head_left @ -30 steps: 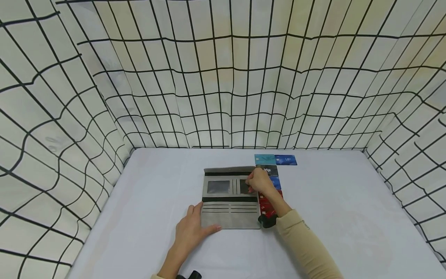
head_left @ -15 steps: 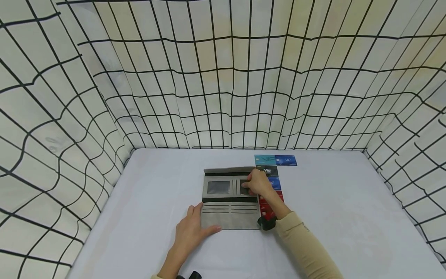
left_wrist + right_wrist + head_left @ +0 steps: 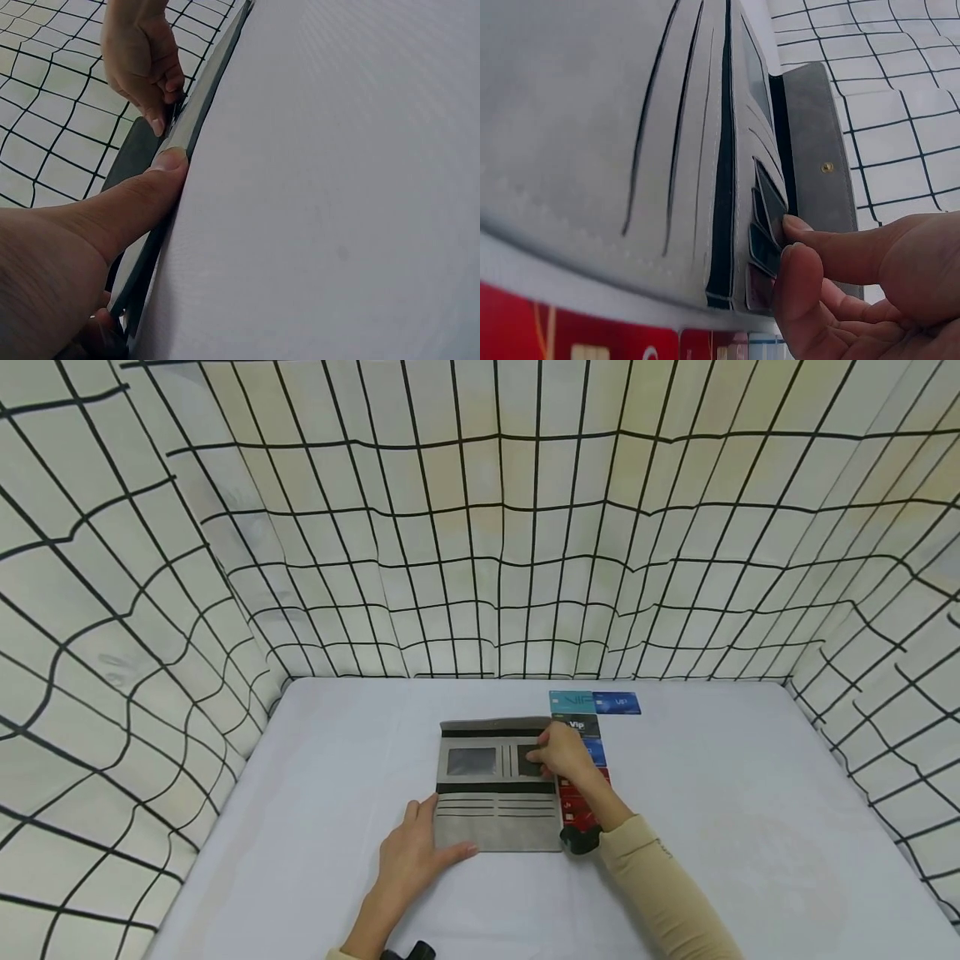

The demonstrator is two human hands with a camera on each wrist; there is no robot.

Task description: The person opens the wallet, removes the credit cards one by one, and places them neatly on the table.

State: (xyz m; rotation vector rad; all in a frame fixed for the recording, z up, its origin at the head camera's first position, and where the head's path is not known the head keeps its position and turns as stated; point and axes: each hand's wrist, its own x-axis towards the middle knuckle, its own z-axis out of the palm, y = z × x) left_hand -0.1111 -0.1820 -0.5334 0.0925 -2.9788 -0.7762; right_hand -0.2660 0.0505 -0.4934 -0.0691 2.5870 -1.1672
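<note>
A grey wallet (image 3: pixel 498 837) lies unfolded on the white table, with card slots, a clear window and a snap flap (image 3: pixel 817 142). My left hand (image 3: pixel 408 852) rests at its near left corner. The straight thumb (image 3: pixel 150 195) presses the near edge, and the other fingers lie along the left side. At the upper right slots my right hand (image 3: pixel 566 753) pinches a dark card (image 3: pixel 772 199) between thumb and index finger. Part of this card is inside the slot. In the right wrist view, further pocket openings show below the fingertips.
Several cards lie in a column along the wallet's right side: red ones (image 3: pixel 576 810), a blue one (image 3: pixel 595 750), a black one (image 3: pixel 581 725) and a teal one (image 3: pixel 570 702). Another blue card (image 3: pixel 617 702) sits beside the teal one. Black netting (image 3: pixel 480 560) over pale walls encloses the table.
My right hand stays at the upper right slots, its fingers shifting slightly about the dark card. The left hand and the wallet hold their places.
</note>
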